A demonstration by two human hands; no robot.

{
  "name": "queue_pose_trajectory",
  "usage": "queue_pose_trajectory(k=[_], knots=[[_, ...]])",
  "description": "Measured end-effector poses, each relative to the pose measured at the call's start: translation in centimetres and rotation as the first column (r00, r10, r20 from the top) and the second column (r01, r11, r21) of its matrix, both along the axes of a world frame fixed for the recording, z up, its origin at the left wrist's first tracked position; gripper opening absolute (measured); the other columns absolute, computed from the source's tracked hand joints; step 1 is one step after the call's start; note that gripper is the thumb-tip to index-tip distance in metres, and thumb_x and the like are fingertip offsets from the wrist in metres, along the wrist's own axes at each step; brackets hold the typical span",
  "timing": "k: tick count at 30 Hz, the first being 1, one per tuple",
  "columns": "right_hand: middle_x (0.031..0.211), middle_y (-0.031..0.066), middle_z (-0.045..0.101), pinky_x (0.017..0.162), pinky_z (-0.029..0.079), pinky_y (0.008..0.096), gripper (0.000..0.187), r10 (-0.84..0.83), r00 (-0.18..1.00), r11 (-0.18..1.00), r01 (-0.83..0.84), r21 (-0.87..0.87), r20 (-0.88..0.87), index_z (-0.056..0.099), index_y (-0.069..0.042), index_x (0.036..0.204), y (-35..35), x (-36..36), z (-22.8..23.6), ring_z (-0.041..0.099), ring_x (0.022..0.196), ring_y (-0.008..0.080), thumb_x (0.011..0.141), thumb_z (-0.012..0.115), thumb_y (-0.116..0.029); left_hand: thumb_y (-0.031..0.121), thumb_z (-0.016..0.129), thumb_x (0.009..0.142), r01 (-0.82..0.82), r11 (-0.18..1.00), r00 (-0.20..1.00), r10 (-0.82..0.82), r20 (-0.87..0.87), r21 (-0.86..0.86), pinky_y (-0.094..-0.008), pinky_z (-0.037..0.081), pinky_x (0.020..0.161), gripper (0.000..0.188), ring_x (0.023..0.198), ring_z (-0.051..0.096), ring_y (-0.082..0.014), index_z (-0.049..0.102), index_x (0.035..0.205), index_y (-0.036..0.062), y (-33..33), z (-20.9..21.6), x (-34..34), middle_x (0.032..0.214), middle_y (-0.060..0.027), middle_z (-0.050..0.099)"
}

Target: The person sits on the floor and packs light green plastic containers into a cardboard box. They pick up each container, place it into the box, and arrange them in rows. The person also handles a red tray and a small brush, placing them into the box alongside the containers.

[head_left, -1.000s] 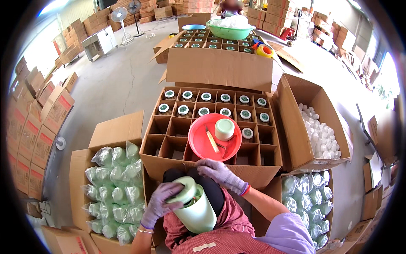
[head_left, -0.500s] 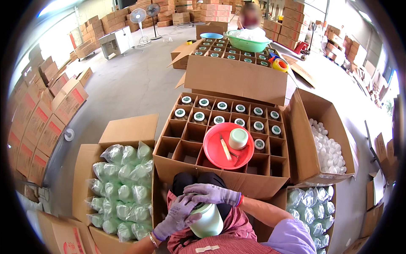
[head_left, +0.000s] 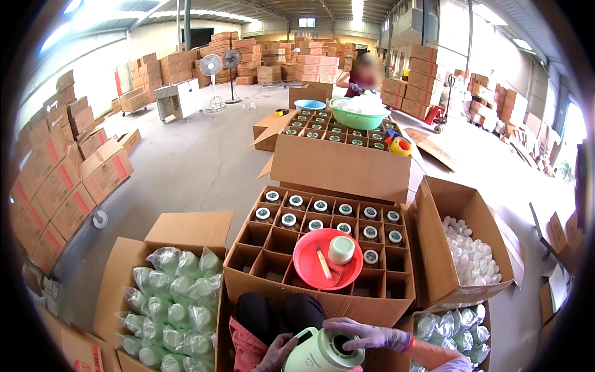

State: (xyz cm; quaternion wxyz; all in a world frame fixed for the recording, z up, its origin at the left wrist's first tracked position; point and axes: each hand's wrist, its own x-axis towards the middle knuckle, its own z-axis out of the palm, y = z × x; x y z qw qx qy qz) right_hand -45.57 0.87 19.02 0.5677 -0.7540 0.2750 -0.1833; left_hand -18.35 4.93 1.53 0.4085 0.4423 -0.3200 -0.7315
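Observation:
A pale green jug [head_left: 316, 354], with a handle and a dark round mouth, is tilted over my lap at the lower edge. My gloved left hand [head_left: 277, 353] is closed on its handle side, partly cut off by the picture's edge. My gloved right hand [head_left: 370, 335] is closed about the neck, with fingers on the far side of the rim and the thumb by the mouth. Just beyond, a red basin [head_left: 304, 273] rests on a divided carton [head_left: 353, 305]. It holds a pale green cup-shaped piece [head_left: 341, 249] and a wooden-handled tool [head_left: 324, 265].
White-lidded bottles [head_left: 288, 219] stand in the carton's far cells. Bagged pale green pieces [head_left: 176, 316] fill a left box; more bagged pieces [head_left: 462, 338] lie at right. Another box holds small white caps [head_left: 468, 251]. Beyond, a green basin [head_left: 356, 116] sits on another carton near a person [head_left: 361, 77].
The view has tipped up, showing more of the hall. The jug's mouth now shows; before, both hands covered its top. My right hand has shifted to the right side of the neck.

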Motion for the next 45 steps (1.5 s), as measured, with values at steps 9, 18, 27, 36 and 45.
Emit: queue_pose_trajectory(k=[9, 18, 27, 36, 45], knots=[[0.129, 0.0199, 0.046, 0.098, 0.03, 0.0563, 0.051, -0.075, 0.99, 0.733, 0.133, -0.667, 0.116, 0.052, -0.01, 0.125, 2.9, 4.8, -3.5, 0.043, 0.12, 0.037, 0.086, 0.047, -0.043, 0.033, 0.062, 0.089, 0.333, 0.942, 0.936, -0.335, 0.112, 0.034, -0.0269, 0.051, 0.07, 0.038, 0.083, 0.063, -0.0128, 0.063, 0.111, 0.0016, -0.2, 7.0, 1.2, 0.096, -0.0062, 0.066], [0.132, 0.0178, 0.044, 0.102, 0.032, 0.0461, 0.055, -0.259, 0.959, 0.806, 0.28, -0.521, 0.114, 0.049, -0.002, 0.125, -1.7, 5.2, 0.0, 0.042, 0.121, 0.0339, 0.083, 0.054, -0.039, 0.014, 0.059, 0.09, -0.034, 0.989, 0.975, 0.064, 0.213, -0.145, -0.0295, 0.05, 0.082, 0.027, 0.094, 0.063, -0.0165, 0.063, 0.111, -0.0021, -2.3, 10.7, 1.4, 0.107, -0.0091, 0.066], [0.134, 0.0206, 0.041, 0.107, 0.025, 0.0538, 0.056, -0.362, 0.779, 0.843, 0.508, -0.177, 0.512, 0.051, -0.005, 0.126, -1.8, 7.5, 2.3, 0.035, 0.128, 0.0395, 0.078, 0.063, -0.031, 0.018, 0.062, 0.077, 0.158, 0.792, 0.753, 0.29, 0.591, -0.59, -0.0377, 0.049, 0.09, 0.032, 0.101, 0.063, -0.0268, 0.068, 0.108, 0.0135, -6.2, 16.8, 3.6, 0.104, -0.0119, 0.067], [0.143, 0.022, 0.033, 0.109, 0.027, 0.0439, 0.059, 0.156, 0.905, 0.751, 0.152, -0.642, 0.395, 0.036, 0.002, 0.137, -6.2, 13.8, 3.6, 0.034, 0.13, 0.0362, 0.092, 0.043, -0.035, -0.004, 0.051, 0.074, -0.086, 0.818, 0.746, 0.431, 0.508, -0.568, -0.0303, 0.045, 0.093, 0.041, 0.102, 0.062, -0.017, 0.064, 0.112, 0.002, -4.4, 13.4, 10.9, 0.108, -0.0097, 0.067], [0.138, 0.0171, 0.041, 0.107, 0.03, 0.0397, 0.058, -0.313, 0.921, 0.554, -0.021, 0.832, 0.232, 0.04, 0.001, 0.135, -7.3, 16.4, 5.3, 0.039, 0.126, 0.0308, 0.095, 0.042, -0.041, 0.009, 0.062, 0.08, -0.064, 0.746, 0.626, 0.547, 0.556, -0.662, -0.0322, 0.05, 0.081, 0.027, 0.088, 0.066, -0.0222, 0.063, 0.106, 0.0011, -5.0, 15.0, 12.8, 0.096, -0.0104, 0.068]])
